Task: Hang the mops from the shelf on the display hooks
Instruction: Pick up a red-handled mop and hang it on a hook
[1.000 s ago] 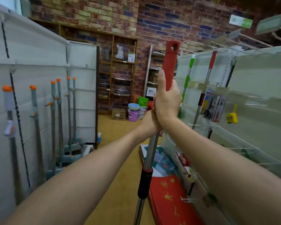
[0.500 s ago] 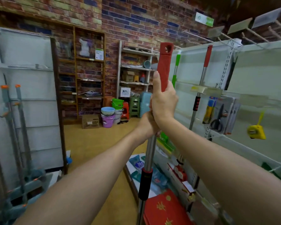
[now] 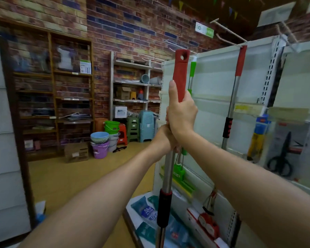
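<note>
I hold a mop [image 3: 181,72] upright in front of me; it has a red top grip with a hanging hole, a steel shaft and a black sleeve lower down. My right hand [image 3: 182,113] wraps the base of the red grip, thumb up along it. Just below, my left hand [image 3: 164,138] grips the steel shaft. The mop head is out of view. On the white display panel [image 3: 213,83] to the right hang a second red-handled mop [image 3: 240,61] and a green-handled mop [image 3: 192,68], partly hidden behind my held handle.
Wire hooks [image 3: 227,40] stick out along the panel's top. Scissors [image 3: 281,158] and small packaged goods hang further right; packets lie on the bottom shelf. Stacked buckets [image 3: 100,142], stools and a cardboard box [image 3: 76,153] stand by the brick back wall. A white shelving unit [image 3: 4,140] borders the left.
My view has swung right: the grey mops on the left panel have left the frame and the right display panel now fills more of it. Both hands keep their hold.
</note>
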`<act>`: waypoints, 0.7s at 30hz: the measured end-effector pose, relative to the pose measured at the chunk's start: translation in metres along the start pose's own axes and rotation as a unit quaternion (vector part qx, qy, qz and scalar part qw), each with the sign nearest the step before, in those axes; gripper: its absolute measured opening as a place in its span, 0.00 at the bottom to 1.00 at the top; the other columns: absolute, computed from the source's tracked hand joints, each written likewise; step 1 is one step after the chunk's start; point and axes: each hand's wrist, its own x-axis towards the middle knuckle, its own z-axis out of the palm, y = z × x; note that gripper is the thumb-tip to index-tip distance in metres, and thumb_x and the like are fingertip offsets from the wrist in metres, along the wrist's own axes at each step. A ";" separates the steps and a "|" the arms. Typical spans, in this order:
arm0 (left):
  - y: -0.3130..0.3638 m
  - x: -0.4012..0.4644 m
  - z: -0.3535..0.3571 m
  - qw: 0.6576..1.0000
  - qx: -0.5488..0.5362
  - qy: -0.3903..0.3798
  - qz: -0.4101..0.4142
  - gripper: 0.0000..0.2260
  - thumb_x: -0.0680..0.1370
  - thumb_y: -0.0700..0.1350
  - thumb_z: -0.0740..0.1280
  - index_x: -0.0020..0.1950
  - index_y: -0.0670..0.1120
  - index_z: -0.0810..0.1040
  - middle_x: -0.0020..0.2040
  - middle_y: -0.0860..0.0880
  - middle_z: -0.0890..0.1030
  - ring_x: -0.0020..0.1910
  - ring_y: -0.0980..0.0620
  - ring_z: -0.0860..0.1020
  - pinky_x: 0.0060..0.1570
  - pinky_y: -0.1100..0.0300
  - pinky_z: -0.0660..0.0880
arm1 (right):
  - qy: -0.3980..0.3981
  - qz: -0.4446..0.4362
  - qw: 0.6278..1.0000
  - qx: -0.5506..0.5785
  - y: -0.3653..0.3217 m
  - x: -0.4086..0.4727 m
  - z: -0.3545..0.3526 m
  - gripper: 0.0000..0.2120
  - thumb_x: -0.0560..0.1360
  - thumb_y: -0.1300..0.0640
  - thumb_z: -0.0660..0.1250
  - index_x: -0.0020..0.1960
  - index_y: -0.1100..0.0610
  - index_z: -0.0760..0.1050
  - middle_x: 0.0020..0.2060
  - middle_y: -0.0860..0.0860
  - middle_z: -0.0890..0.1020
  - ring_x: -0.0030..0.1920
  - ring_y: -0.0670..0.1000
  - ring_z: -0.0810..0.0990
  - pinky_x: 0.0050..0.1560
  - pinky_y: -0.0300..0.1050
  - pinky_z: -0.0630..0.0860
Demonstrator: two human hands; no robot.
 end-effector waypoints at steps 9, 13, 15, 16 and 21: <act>-0.027 0.132 -0.007 0.997 0.047 -0.068 -0.003 0.16 0.80 0.31 0.53 0.34 0.42 0.65 0.21 0.46 0.65 0.11 0.59 0.62 0.13 0.69 0.59 | 0.072 -0.009 0.995 -0.072 0.080 0.093 0.043 0.22 0.75 0.34 0.56 0.51 0.52 0.73 0.38 0.48 0.79 0.38 0.49 0.80 0.40 0.46 0.80; -0.043 0.190 -0.003 0.994 0.003 -0.108 0.004 0.17 0.81 0.31 0.50 0.34 0.44 0.66 0.24 0.48 0.68 0.15 0.58 0.67 0.15 0.70 0.63 | 0.107 -0.016 0.987 -0.119 0.111 0.131 0.055 0.22 0.75 0.34 0.56 0.49 0.53 0.73 0.35 0.46 0.77 0.36 0.47 0.79 0.36 0.41 0.78; -0.046 0.218 0.001 0.990 -0.029 -0.140 -0.015 0.16 0.80 0.30 0.51 0.35 0.41 0.66 0.26 0.45 0.67 0.13 0.55 0.66 0.14 0.68 0.63 | 0.119 -0.012 0.984 -0.134 0.123 0.151 0.059 0.23 0.76 0.35 0.56 0.50 0.55 0.73 0.35 0.49 0.77 0.36 0.51 0.80 0.38 0.49 0.80; -0.049 0.232 0.005 0.988 -0.035 -0.150 -0.014 0.15 0.79 0.30 0.52 0.34 0.40 0.67 0.23 0.44 0.67 0.13 0.53 0.65 0.15 0.67 0.63 | 0.127 -0.013 0.981 -0.146 0.128 0.160 0.061 0.24 0.76 0.35 0.56 0.50 0.56 0.72 0.35 0.50 0.77 0.36 0.52 0.80 0.39 0.51 0.80; -0.054 0.285 0.026 0.972 -0.018 -0.235 0.005 0.14 0.77 0.31 0.53 0.33 0.41 0.67 0.13 0.49 0.66 0.13 0.52 0.65 0.17 0.64 0.65 | 0.175 -0.016 0.963 -0.204 0.146 0.198 0.058 0.19 0.76 0.36 0.57 0.43 0.52 0.70 0.31 0.50 0.76 0.31 0.51 0.78 0.33 0.48 0.78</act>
